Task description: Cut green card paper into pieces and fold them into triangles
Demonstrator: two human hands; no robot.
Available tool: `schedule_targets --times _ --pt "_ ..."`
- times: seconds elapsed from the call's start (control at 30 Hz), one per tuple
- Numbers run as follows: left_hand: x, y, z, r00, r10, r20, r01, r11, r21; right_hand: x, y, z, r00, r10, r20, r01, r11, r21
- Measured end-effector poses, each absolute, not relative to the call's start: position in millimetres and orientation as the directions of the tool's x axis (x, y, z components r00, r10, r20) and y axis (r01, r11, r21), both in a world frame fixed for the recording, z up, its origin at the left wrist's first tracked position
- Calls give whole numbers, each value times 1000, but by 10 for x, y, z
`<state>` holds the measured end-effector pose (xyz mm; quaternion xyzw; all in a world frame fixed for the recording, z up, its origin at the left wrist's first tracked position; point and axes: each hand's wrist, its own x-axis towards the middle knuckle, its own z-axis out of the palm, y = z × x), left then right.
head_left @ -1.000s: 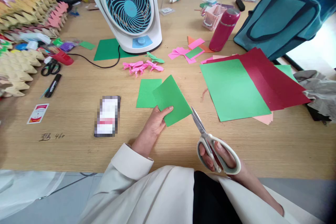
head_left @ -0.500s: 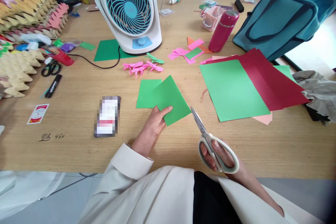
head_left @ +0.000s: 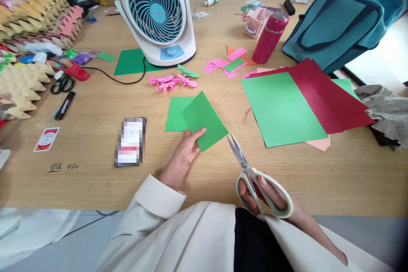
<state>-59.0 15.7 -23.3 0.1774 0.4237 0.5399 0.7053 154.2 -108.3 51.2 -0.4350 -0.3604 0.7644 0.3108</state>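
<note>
My left hand (head_left: 188,148) pinches the near corner of a dark green paper rectangle (head_left: 204,120), lifted slightly over a lighter green piece (head_left: 174,112) lying on the wooden table (head_left: 95,144). My right hand (head_left: 270,197) has its fingers through the white handles of a pair of scissors (head_left: 251,174). The blades are slightly apart and point up-left toward the paper's right edge, just short of it.
Large green (head_left: 280,108) and dark red (head_left: 328,93) sheets lie at the right, by a teal bag (head_left: 344,21) and a magenta bottle (head_left: 270,36). A white fan (head_left: 157,12) stands at the back. Pink paper scraps (head_left: 172,81), a phone (head_left: 130,140), black scissors (head_left: 62,84), folded paper stacks (head_left: 28,29) at the left.
The scissors' blades have parted a little and shifted left toward the green paper. My left hand has drawn the paper slightly left and nearer.
</note>
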Motion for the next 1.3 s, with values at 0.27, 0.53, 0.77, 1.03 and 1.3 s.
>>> schedule_targets --times 0.27,0.53,0.77,1.03,1.3 --pt "-583 151 -222 53 904 -424 -605 367 706 1551 -1044 479 -444 803 -398 -147 -503 -852" --pt "-552 139 -155 74 915 -398 -600 359 714 1543 -1066 530 -421 812 -404 -136 -498 -857" --pt "-564 149 -193 52 906 -420 -600 364 712 1588 -1035 481 -497 792 -356 -145 -480 -865" --pt "-563 147 -197 62 909 -413 -602 364 711 1599 -1026 357 -529 776 -343 -180 -498 -848" --pt "-603 151 -256 66 905 -420 -600 372 708 1649 -1021 260 -584 760 -286 -206 -480 -853"
